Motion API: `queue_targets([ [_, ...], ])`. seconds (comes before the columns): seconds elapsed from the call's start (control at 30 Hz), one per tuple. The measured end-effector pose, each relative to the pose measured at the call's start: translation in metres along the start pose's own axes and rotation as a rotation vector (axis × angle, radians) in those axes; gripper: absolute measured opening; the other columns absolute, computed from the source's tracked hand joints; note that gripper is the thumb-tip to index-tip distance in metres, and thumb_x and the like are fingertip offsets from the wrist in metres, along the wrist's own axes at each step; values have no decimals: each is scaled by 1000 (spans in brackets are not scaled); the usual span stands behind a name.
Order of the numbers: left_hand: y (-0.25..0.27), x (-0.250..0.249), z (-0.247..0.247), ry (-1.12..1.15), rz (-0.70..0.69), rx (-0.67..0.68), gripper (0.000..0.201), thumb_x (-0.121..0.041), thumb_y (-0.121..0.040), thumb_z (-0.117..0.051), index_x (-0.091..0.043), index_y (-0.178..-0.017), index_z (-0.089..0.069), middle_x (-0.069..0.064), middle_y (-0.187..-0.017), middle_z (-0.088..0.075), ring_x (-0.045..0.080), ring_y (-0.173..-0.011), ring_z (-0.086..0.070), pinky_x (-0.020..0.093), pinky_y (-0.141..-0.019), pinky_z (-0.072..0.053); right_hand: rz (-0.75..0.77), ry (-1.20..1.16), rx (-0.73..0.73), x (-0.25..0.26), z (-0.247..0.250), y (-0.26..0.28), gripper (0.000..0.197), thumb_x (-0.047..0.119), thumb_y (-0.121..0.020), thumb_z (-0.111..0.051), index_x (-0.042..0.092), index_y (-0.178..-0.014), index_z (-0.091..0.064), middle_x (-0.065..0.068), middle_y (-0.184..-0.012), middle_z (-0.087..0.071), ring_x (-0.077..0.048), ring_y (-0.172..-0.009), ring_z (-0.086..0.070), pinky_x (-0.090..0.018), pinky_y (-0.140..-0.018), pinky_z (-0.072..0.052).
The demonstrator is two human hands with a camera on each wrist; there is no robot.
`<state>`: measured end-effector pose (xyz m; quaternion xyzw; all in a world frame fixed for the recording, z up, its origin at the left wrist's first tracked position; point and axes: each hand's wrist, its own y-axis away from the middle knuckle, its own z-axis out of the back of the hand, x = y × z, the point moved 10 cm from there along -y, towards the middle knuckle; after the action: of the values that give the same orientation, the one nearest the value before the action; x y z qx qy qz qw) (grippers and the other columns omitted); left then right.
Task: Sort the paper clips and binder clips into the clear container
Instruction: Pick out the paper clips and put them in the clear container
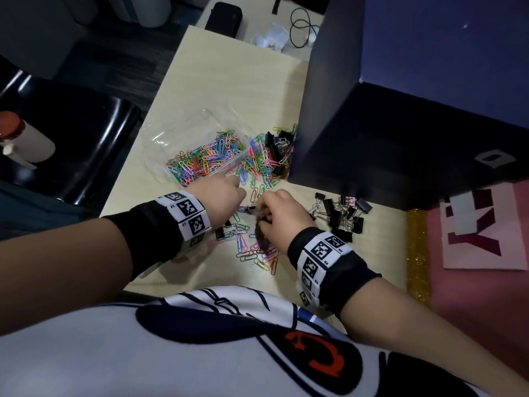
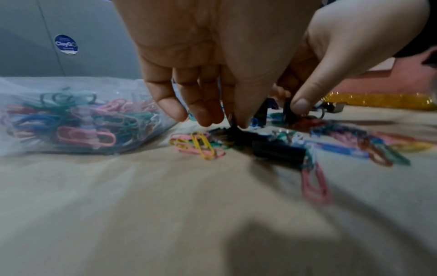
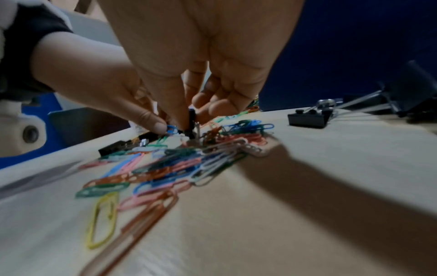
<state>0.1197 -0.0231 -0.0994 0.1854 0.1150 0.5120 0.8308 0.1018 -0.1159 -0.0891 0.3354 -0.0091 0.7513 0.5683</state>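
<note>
A clear container [image 1: 229, 164] left of centre holds many coloured paper clips [image 1: 206, 159]; it appears again as the clear container [image 2: 151, 104]. Both hands meet over loose paper clips [image 1: 257, 250] on the table. My right hand [image 1: 274, 207] pinches a black binder clip [image 3: 191, 121] upright between thumb and fingers. My left hand [image 1: 226, 196] reaches in beside it, its thumb and fingertips pinching a blue paper clip [image 3: 171, 128] right against that binder clip. Another black binder clip [image 2: 276, 153] lies flat under the left hand.
A mixed heap of clips [image 1: 266, 156] lies between the container and a dark blue box [image 1: 372, 124]. Several black binder clips [image 1: 340, 216] are gathered to the right of my hands. A black chair [image 1: 80, 144] stands off the table's left edge.
</note>
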Motion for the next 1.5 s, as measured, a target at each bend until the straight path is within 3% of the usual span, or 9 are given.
queue_targets([
  [0.13,-1,-5,15,95,-12,20,21,-34,-92,-52,-17,-100,-60,5,-105,-59,28,-100,-57,36,-77,-49,-62,-100,-137,-18,27,6,14,13,-85,-61,22,-95,-58,9,-95,-52,-11,-78,-48,-23,-72,-38],
  [0.27,-7,-9,33,154,-35,-20,16,-30,-91,-53,-19,-95,-63,5,-96,-65,26,-92,-59,30,-70,-42,-182,-125,-196,-50,43,15,7,16,-88,-60,20,-94,-62,9,-85,-59,-12,-77,-55,-25,-72,-44],
  [0.43,-14,-24,41,204,-90,-19,19,-21,-92,-51,-22,-104,-66,-1,-99,-70,21,-94,-62,24,-75,-38,-193,-162,-229,-64,48,24,16,19,-86,-65,23,-102,-66,8,-101,-60,-7,-81,-52,-21,-79,-43],
  [0.57,-16,-43,52,258,-146,-81,19,-28,-91,-55,-27,-105,-66,-1,-101,-70,22,-96,-63,33,-88,-47,-165,-172,-151,-53,43,25,35,26,-87,-66,25,-122,-63,3,-119,-61,-15,-106,-56,-17,-85,-36],
  [0.7,-17,-54,59,312,-138,-133,21,-26,-90,-56,-23,-109,-65,1,-102,-69,23,-97,-62,27,-78,-43,-186,-172,-166,-55,43,24,20,24,-87,-65,24,-106,-70,0,-100,-67,-13,-84,-55,-18,-72,-37],
  [0.9,-16,-50,48,371,-86,-95,29,-22,-88,-54,-22,-116,-58,-1,-107,-65,21,-104,-59,29,-86,-44,-254,-153,-277,-75,65,31,9,25,-87,-64,26,-96,-66,5,-100,-59,-12,-82,-53,-21,-74,-39],
  [1.17,-10,-23,26,138,6,98,15,-28,-86,-58,-21,-98,-61,2,-95,-63,24,-90,-58,29,-71,-43,-440,83,-387,-96,88,42,33,29,-92,-54,24,-124,-53,-4,-129,-44,-25,-117,-43,-35,-98,-39],
  [1.27,-1,-12,11,-14,35,234,26,-39,-80,-65,-13,-86,-64,2,-80,-62,23,-74,-58,28,-61,-43,-362,175,-373,-75,81,36,35,31,-91,-53,26,-125,-51,-3,-131,-41,-26,-120,-38,-39,-103,-33],
  [1.5,24,10,-14,-14,125,290,44,-42,-78,-68,-17,-110,-50,6,-100,-62,27,-92,-60,31,-63,-43,29,232,-94,7,19,9,20,29,-92,-51,24,-110,-59,-1,-117,-50,-23,-114,-42,-38,-96,-33],
])
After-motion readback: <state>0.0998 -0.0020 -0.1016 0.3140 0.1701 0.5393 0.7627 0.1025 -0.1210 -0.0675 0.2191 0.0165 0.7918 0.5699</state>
